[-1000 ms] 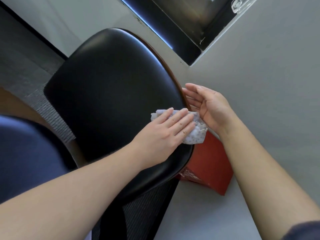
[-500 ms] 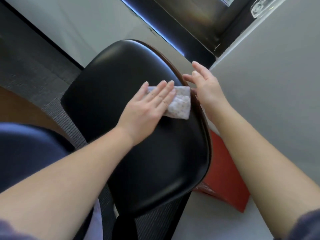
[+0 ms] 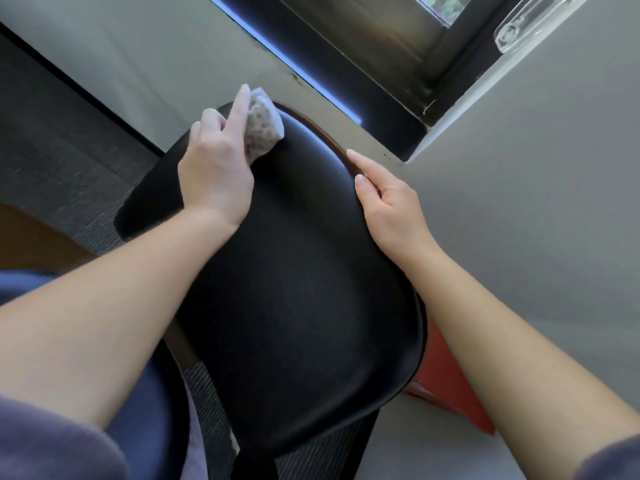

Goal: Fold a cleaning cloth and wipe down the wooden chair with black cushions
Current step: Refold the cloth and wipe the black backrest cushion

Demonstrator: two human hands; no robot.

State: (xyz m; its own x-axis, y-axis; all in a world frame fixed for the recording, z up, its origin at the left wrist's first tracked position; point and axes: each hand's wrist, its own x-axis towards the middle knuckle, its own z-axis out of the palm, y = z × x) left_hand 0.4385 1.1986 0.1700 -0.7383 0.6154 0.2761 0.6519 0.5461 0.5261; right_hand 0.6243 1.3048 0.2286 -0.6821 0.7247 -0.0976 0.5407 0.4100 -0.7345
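Box: red, on the floor, low and just beside the chair on the right.
Cushion: big, black and shiny, and it fills the middle of what I see.
Right hand: rests on the right edge of the cushion. The thumb lies on the black part and one finger lies straight along the edge. It is loose and grips nothing I can see.
Left hand: up at the far edge of the cushion, with its fingers curled round the cloth.
Cloth: folded small, white with dots. It is pressed on the far top of the cushion, partly under the left hand.
Rim: brown wood, a thin line past the cushion edge.
Window: dark frame, far behind the chair.
Slip: the cloth sits right at the edge, so a hard push could send it over the back.
Wobble: if the right hand lets go, I think the chair could turn or tip.
Miss: the wood rim is thin, so a quick wipe could skip it.
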